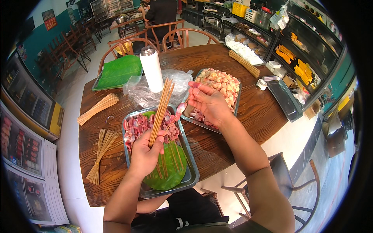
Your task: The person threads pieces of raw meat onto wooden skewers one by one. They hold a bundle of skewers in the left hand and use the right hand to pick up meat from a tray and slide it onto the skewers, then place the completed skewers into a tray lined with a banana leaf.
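My left hand (148,151) grips a bundle of wooden skewers (161,113), held upright over a metal tray (191,163). On that tray, skewered pieces of raw meat (137,128) lie on a green leaf (172,177). A skewer with meat pieces (180,109) slants up from near my left fingers towards my right hand. My right hand (208,102) pinches a small dark-pink piece of meat (195,85) between thumb and fingertips. It is above a second metal tray (239,96) with pale yellowish raw pieces (221,83) and redder meat at its near end.
A white bottle (152,70) stands by a clear plastic bag (134,90). Skewer bundles (99,107) lie left and far right. Around them are a leaf-covered tray (118,72), a tray of white pieces (243,52), an empty black tray (282,97), and a tape roll (261,84). A person (164,17) is beyond the chairs.
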Demonstrator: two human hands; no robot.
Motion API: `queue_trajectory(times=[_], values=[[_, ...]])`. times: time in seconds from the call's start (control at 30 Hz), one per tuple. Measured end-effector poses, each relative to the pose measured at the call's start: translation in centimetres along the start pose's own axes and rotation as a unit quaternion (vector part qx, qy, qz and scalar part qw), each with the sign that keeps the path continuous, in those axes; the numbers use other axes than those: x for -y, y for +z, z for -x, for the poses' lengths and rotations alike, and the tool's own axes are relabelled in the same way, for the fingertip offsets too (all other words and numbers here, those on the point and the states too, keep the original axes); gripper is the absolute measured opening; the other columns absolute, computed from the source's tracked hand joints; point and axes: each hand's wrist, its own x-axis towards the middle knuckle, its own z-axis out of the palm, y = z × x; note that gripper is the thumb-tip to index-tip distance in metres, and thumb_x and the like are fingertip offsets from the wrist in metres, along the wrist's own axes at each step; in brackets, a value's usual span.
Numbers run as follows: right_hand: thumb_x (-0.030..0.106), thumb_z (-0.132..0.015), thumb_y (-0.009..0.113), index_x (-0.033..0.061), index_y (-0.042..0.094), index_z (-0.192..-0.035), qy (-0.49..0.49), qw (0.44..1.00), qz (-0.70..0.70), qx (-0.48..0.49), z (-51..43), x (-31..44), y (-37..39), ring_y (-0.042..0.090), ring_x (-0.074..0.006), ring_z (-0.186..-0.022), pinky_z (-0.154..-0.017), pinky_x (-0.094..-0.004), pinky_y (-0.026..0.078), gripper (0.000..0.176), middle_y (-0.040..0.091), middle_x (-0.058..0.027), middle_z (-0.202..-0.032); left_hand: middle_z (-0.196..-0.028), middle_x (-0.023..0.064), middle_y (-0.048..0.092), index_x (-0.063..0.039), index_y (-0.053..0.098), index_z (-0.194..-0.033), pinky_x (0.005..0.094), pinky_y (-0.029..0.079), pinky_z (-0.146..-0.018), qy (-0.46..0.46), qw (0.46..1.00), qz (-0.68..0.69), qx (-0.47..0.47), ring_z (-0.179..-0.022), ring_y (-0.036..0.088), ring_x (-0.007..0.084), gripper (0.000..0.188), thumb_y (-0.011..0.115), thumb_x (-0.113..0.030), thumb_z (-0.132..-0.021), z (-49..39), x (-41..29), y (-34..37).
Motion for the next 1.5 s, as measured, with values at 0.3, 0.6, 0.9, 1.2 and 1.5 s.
queue_trajectory(times=[0.3,0.6,0.9,1.2,1.5], values=[[0.009,-0.098,0.066,-0.0023,0.059,-0.129,0.000,0.999,-0.051,-0.005,0.0,-0.5,0.1,0.065,-0.0107,-0.085,-0.079,-0.0254,0.057,0.034,0.069,-0.0035,-0.101,-0.077,-0.0032,0.056,-0.001,0.065,-0.116,0.0212,0.041,-0.060,0.000,1.000,0.003,0.001,-0.065,0.052,0.0046,0.017,0.060,-0.007,-0.101,0.0,0.0,0.1],[0.010,-0.098,0.066,0.0037,0.059,-0.129,0.052,0.996,-0.078,-0.002,0.0,-1.0,0.2,0.064,-0.0109,-0.088,-0.079,-0.0260,0.055,0.032,0.068,-0.0007,-0.101,-0.074,-0.0033,0.056,-0.002,0.065,-0.116,0.0212,0.040,-0.058,0.001,1.000,0.007,-0.006,-0.064,0.051,0.0045,0.017,0.060,-0.008,-0.101,0.0,0.0,0.0],[0.008,-0.097,0.067,0.0035,0.059,-0.124,0.020,0.997,-0.066,-0.032,0.1,-1.3,0.8,0.067,-0.0126,-0.087,-0.082,-0.0271,0.057,0.028,0.068,-0.0029,-0.100,-0.075,-0.0026,0.056,-0.002,0.064,-0.117,0.0209,0.040,-0.058,0.004,0.999,0.032,-0.010,-0.064,0.051,0.0047,0.017,0.058,-0.008,-0.102,-0.1,-0.1,0.2],[0.010,-0.095,0.070,0.0029,0.059,-0.121,-0.012,0.998,-0.029,-0.062,0.6,-2.5,2.2,0.070,-0.0177,-0.095,-0.086,-0.0309,0.057,0.029,0.069,-0.0066,-0.105,-0.077,-0.0030,0.056,-0.001,0.064,-0.116,0.0206,0.040,-0.058,0.009,0.999,0.033,-0.010,-0.065,0.051,0.0045,0.016,0.058,-0.006,-0.102,-0.1,0.2,0.2],[0.013,-0.098,0.068,0.0005,0.058,-0.123,0.000,0.995,-0.089,-0.039,0.9,-1.9,2.2,0.068,-0.0179,-0.098,-0.086,-0.0313,0.057,0.030,0.069,-0.0071,-0.106,-0.077,-0.0027,0.056,-0.001,0.063,-0.118,0.0207,0.042,-0.062,0.007,0.999,0.043,-0.025,-0.067,0.051,0.0052,0.017,0.056,-0.006,-0.103,0.0,-0.5,0.3]])
